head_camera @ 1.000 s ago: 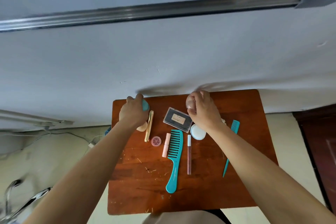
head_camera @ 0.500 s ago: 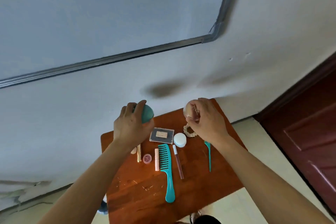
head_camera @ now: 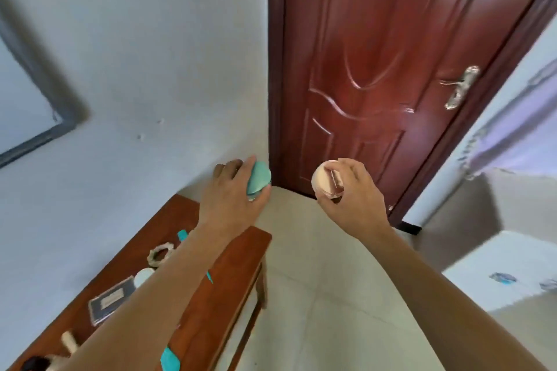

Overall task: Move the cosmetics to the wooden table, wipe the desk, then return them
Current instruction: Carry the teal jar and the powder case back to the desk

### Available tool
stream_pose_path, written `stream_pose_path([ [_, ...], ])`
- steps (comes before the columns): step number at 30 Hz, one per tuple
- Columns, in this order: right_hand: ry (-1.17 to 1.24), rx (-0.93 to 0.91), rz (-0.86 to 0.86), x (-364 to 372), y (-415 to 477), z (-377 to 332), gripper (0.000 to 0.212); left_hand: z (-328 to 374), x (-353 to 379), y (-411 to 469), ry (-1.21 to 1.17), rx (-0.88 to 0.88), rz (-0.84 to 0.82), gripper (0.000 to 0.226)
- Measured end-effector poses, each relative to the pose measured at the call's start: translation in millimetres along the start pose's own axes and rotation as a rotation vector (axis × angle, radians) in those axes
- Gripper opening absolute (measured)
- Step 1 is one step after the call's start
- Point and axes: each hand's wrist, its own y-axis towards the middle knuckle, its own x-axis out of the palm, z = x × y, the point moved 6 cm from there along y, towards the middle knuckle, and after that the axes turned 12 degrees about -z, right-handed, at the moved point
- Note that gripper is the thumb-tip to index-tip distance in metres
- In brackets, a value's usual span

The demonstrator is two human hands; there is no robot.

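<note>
My left hand (head_camera: 233, 190) is closed around a teal makeup sponge (head_camera: 257, 179), held in the air past the right end of the wooden table (head_camera: 211, 289). My right hand (head_camera: 349, 190) grips a round beige powder puff (head_camera: 327, 179), also in the air over the floor. On the table lie a dark palette (head_camera: 110, 300), a white round jar (head_camera: 143, 277), a beige scrunchie (head_camera: 159, 253) and parts of teal combs (head_camera: 169, 360), mostly hidden under my left forearm.
A dark red door (head_camera: 391, 69) with a metal handle (head_camera: 459, 87) stands straight ahead. The pale wall (head_camera: 135, 69) runs along the table's far side. Light floor tiles (head_camera: 316, 295) lie to the right of the table. A white surface (head_camera: 497, 265) shows at the right.
The view has swung right, from the table toward the door. Both hands have lifted off the table, carrying the teal sponge and the powder puff away to the right.
</note>
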Motion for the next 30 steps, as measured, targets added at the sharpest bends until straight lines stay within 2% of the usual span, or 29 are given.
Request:
stream_pose_path([
  [6, -0.077, 0.196, 0.21, -142, -109, 155, 0.052, 217, 51, 21, -0.095, 0.326, 0.0, 0.062],
  [14, -0.143, 0.444, 0.331, -287, -275, 343, 0.052, 503, 150, -14, -0.156, 0.578, -0.122, 0.055],
  [23, -0.19, 0.679, 0.398, -370, -362, 504, 0.05, 698, 253, 4, -0.162, 0.785, -0.242, 0.054],
  [30, -0.281, 0.776, 0.389, -425, -346, 643, 0.05, 832, 349, 82, -0.24, 0.886, -0.317, 0.055],
])
